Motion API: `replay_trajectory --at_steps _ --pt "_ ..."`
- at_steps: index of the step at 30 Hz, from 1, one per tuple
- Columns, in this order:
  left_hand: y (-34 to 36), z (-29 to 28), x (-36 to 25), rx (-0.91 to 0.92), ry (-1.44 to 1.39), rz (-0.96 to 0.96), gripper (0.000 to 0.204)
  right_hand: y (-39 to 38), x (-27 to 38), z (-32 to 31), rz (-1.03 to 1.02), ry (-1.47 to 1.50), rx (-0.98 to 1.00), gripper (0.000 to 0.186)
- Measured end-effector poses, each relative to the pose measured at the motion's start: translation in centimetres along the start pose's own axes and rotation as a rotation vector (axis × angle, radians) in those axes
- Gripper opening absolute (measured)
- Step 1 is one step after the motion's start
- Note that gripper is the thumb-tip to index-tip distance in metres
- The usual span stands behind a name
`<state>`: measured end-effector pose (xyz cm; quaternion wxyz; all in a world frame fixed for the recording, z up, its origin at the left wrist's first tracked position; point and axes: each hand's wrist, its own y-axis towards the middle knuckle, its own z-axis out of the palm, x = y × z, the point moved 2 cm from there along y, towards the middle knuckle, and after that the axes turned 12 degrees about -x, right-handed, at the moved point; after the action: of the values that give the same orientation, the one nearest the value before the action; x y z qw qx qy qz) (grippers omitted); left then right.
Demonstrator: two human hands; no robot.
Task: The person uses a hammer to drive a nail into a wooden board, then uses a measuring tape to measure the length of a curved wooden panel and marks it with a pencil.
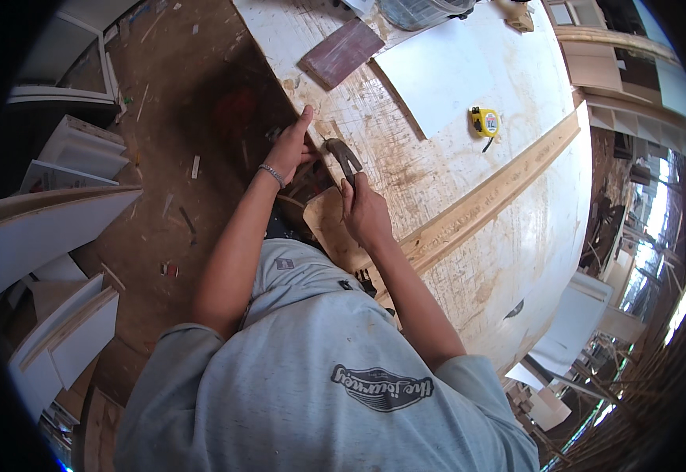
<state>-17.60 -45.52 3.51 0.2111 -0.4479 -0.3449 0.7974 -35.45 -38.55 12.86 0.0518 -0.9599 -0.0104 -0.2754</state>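
Note:
My left hand (293, 149) grips the near-left edge of a scuffed, pale workbench (386, 181), thumb on top and fingers partly hidden at the side. My right hand (365, 208) is closed on the handle of a dark claw hammer (344, 156), whose head rests at or just above the bench edge beside my left hand. I cannot make out clearly whether a nail is under it. A small wooden board (326, 214) sits lower, by the bench edge left of my right hand.
The bench holds a reddish-brown board (341, 51), a white panel (445, 71), a yellow tape measure (484, 122), a long wooden strip (492, 189) and a bucket (414, 9). Stacked white panels (60, 228) stand left of a debris-strewn floor (162, 157). Cabinets and timber line the right.

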Motion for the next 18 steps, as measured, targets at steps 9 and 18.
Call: replay_trajectory --at_steps 9,18 --pt "-0.2 -0.3 -0.1 0.04 -0.106 -0.012 0.073 0.4 3.7 -3.5 0.074 0.14 -0.045 0.024" --pt "0.3 -0.9 0.5 0.01 -0.084 -0.026 0.072 0.9 3.5 -2.9 0.031 0.038 -0.046 0.028"
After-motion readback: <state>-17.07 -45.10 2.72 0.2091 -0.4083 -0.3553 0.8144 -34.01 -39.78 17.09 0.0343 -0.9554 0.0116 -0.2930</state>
